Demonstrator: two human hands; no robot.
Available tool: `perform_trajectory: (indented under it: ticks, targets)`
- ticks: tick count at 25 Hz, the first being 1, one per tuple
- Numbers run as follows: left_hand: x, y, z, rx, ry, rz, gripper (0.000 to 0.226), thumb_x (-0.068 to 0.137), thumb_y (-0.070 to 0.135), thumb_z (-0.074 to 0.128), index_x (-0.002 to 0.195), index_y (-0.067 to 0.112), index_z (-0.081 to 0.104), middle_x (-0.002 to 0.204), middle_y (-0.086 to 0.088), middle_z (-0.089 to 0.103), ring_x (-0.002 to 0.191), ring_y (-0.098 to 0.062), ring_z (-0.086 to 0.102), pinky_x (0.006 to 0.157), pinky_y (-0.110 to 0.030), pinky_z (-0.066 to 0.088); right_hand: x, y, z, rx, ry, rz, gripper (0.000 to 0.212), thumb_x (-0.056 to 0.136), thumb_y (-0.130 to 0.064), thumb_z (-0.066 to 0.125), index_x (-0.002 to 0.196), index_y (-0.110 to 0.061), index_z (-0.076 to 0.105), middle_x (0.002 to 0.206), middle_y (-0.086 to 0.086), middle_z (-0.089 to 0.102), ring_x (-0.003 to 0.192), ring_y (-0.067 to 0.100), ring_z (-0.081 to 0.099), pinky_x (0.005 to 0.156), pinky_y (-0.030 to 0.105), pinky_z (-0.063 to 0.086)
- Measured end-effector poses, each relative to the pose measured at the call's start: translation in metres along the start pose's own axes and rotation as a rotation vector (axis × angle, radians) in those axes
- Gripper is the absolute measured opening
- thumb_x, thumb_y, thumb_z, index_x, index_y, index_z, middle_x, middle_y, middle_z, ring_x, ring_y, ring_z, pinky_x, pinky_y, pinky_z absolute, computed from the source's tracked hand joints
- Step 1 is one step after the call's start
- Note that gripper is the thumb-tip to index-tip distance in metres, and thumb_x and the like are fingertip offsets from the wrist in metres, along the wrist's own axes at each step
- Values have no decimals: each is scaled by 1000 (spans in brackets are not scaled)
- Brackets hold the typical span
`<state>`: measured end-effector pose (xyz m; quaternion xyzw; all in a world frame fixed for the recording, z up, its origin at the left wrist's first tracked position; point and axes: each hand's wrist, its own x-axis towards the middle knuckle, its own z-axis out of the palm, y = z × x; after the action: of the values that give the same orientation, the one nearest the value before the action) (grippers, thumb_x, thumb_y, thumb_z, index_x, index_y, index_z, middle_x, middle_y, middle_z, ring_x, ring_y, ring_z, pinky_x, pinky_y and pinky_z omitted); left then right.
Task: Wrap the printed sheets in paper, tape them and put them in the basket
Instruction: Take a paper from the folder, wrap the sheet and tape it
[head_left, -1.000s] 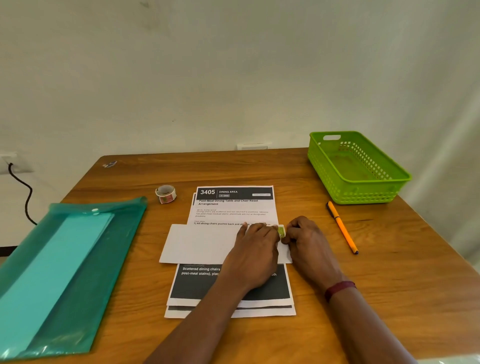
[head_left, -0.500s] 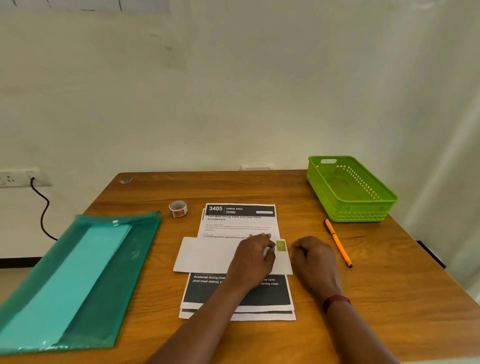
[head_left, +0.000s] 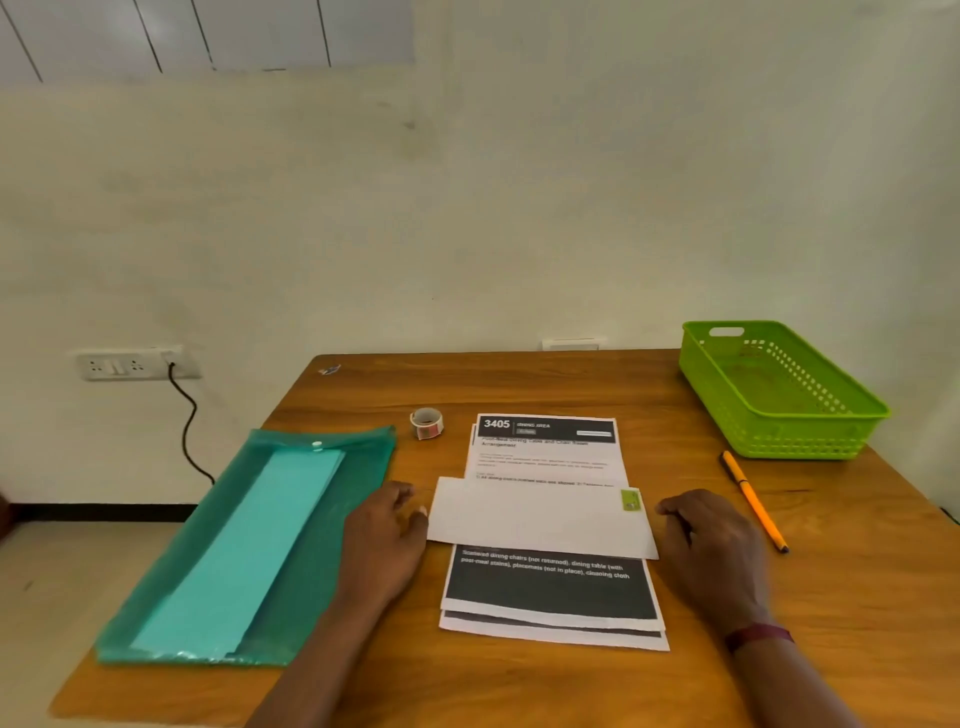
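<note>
A wooden worktop stands against a pale wall, where a socket plate at the left feeds a black cable running down toward the floor. The printed sheets lie stacked mid-worktop with a white paper band folded across them and a green tape piece at its right corner; the tape roll sits just beyond, a teal folder to the left, and an orange pen and the green basket to the right. The left hand and right hand rest on the wood at either end of the band, fingers relaxed and holding nothing.
</note>
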<state>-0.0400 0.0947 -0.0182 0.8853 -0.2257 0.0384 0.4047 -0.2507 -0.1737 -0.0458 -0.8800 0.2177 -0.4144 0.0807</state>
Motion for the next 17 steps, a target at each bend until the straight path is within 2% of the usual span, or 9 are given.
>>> perform_trajectory:
  ticks: [3,5,7,10,12,14,17]
  targets:
    - [-6,-10,-2,-25,3,-1,28,89,22,67,117,18,64,117,0,67,102,-9,59,86,-19,43,-7,-8,-6,-5,38,-46,30,87,-20,48,76,-4,70,75,10,68,64,24,62,52,31,51]
    - [-4,-5,3,-26,-9,2,28,89,21,67,116,19,63,116,3,66,98,-5,56,82,-16,41,-16,-16,-14,-7,24,-27,21,84,-15,54,76,-5,71,77,9,69,66,23,63,52,31,52]
    - [4,4,8,-13,-31,-22,30,89,23,66,118,19,60,118,2,64,102,-10,58,81,-18,42,-28,-26,-19,-18,-18,15,10,82,-4,63,83,-8,72,83,7,71,71,20,64,53,30,54]
    - [22,17,13,5,-80,-148,34,88,28,67,119,18,55,117,-2,63,94,-15,59,73,-22,46,-40,-49,-19,-55,-117,46,28,72,-1,76,96,-15,74,94,1,72,82,17,66,55,26,54]
    - [32,22,15,-9,-116,-246,41,84,33,72,119,19,54,116,-3,63,88,-14,57,70,-24,43,-42,-67,-12,-82,-182,35,35,69,-8,80,102,-19,75,98,-2,72,88,17,66,59,24,54]
    - [40,23,17,-56,-142,-327,45,79,35,78,115,20,55,115,-3,63,96,-18,59,72,-25,45,-42,-78,-1,-91,-236,11,36,70,-18,81,105,-24,74,100,-5,72,92,15,64,65,27,55]
    - [49,26,16,-155,-177,-451,46,71,27,86,107,20,57,114,-3,61,102,-21,59,73,-26,50,-42,-78,7,-117,-308,-23,29,76,-35,69,105,-32,72,101,-8,72,90,14,65,68,33,55]
